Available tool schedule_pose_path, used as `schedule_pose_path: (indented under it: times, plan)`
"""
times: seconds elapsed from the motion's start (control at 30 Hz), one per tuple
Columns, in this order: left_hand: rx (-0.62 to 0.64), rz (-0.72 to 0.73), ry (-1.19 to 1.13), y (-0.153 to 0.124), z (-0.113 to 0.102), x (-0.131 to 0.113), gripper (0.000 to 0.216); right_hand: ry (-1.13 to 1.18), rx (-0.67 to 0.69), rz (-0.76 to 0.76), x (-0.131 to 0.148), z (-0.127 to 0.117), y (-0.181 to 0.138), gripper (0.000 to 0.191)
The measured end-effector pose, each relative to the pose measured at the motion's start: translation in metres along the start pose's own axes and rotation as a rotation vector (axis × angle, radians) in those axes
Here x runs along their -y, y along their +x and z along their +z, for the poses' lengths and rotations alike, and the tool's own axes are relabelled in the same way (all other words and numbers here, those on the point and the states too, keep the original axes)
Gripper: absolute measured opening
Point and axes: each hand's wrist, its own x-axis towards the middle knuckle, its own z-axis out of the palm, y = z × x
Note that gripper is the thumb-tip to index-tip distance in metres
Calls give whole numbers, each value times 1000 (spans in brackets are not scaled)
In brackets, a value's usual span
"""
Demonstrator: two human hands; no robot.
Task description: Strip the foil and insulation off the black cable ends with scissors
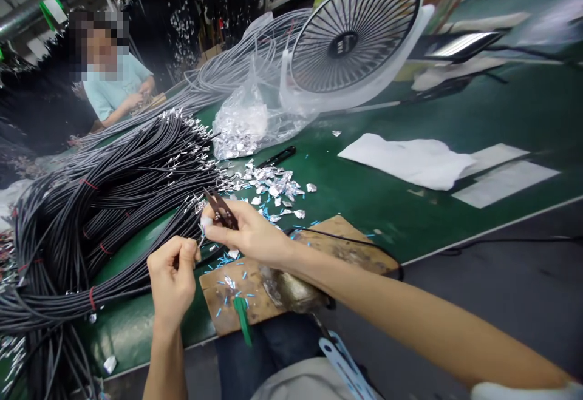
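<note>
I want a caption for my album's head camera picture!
Right hand holding snips, left hand curled, beside bundled black cables.

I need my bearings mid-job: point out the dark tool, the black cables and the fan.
Dark tool (226, 215): head view, on its body.
Black cables (121, 166): head view, on the large bundle's upper part.
Fan (344, 45): head view, on its hub.

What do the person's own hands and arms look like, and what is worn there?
The left hand and right hand are ungloved, with bare forearms. Something white, perhaps tape, is on a right fingertip. A pale right sleeve shows at the bottom.
</note>
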Motion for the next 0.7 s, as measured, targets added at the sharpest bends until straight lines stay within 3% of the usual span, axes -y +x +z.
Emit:
schedule_pose_path:
  times: [0.07, 0.13, 0.27, 0.33, 0.4, 0.53, 0.7]
  plan:
    - [-18, 31, -8, 2, -1, 0, 36, 179, 150, 161, -3, -2, 1, 15]
    - [-40, 27, -3, 2, 0, 0, 35, 148, 172, 166, -3, -2, 2, 15]
    - [-60, 1, 54, -4, 6, 0, 31, -420, -155, -161, 1, 4, -3, 14]
    - [-89, 18, 84, -7, 8, 0, 28, -609, -217, -268, 1, 5, -5, 16]
    - [-111, 36, 95, -8, 8, 1, 28, -662, -271, -309, 1, 2, -5, 17]
    - [-94, 23, 68, -9, 3, 1, 31, -599, -508, -276, 0, -5, 0, 19]
    - [-169, 12, 67, -9, 5, -5, 31, -362, -221, -138, 4, 0, 0, 27]
